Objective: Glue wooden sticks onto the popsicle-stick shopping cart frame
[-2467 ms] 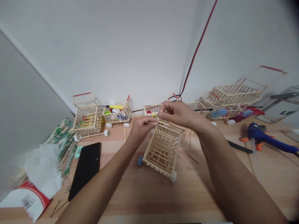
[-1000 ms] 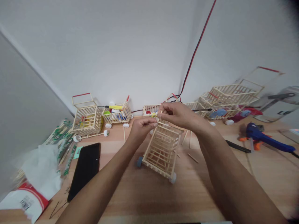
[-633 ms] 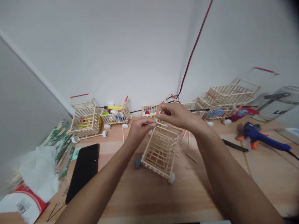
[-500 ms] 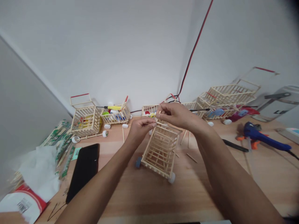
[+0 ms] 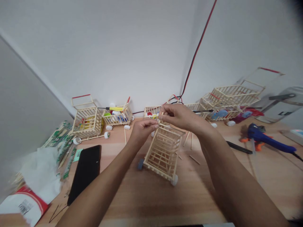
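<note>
- Cart (image 5: 163,154) sits on the table (image 5: 151,201), far-left corner at our fingertips.
- Left hand (image 5: 142,130): thumb and finger pinched on that corner.
- Right hand (image 5: 176,116): fingertips closed on a short stick (image 5: 162,113) just above it.
- Looks like we're setting the short stick against the cart; actual contact is hidden.
- Next move likely calls for both pinches steady, stick aligned.
- Glue gun (image 5: 258,134) is well right of the cart.

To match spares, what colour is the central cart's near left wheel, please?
The wheel is blue; see the head view.

Far end of cart (image 5: 163,152) partly behind right hand (image 5: 178,116)
</note>
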Demonstrator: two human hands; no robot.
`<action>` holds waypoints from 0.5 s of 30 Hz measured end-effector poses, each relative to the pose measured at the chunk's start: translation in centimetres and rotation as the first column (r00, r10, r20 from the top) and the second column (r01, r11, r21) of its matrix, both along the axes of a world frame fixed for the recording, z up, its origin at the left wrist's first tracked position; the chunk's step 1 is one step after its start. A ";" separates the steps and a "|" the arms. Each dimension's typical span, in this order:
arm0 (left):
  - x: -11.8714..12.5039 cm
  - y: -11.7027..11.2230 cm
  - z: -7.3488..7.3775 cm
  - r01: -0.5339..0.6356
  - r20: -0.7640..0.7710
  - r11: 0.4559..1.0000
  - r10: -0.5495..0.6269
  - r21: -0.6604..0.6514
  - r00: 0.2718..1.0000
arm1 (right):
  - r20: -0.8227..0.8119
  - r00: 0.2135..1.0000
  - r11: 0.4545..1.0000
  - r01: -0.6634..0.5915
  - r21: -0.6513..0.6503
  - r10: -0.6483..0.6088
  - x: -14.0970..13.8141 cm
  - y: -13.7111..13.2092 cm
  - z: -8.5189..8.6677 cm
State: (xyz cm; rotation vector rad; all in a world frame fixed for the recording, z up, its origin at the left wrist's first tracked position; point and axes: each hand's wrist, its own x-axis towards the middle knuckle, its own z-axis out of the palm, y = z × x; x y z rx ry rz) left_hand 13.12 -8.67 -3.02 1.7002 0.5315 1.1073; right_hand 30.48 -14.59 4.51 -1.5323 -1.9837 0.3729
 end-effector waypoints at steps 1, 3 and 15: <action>0.0 0.0 0.0 0.002 -0.001 1.000 -0.002 0.001 1.000 | 0.001 1.000 1.000 0.002 -0.003 -0.002 0.0 0.0 0.0; 0.0 0.0 -0.1 0.004 0.001 1.000 -0.004 -0.002 1.000 | 0.000 1.000 1.000 0.006 -0.013 -0.006 0.0 0.0 0.0; 0.0 0.0 -0.1 0.018 0.004 1.000 -0.018 -0.001 1.000 | -0.009 1.000 0.999 -0.011 -0.031 0.010 0.2 0.2 -0.2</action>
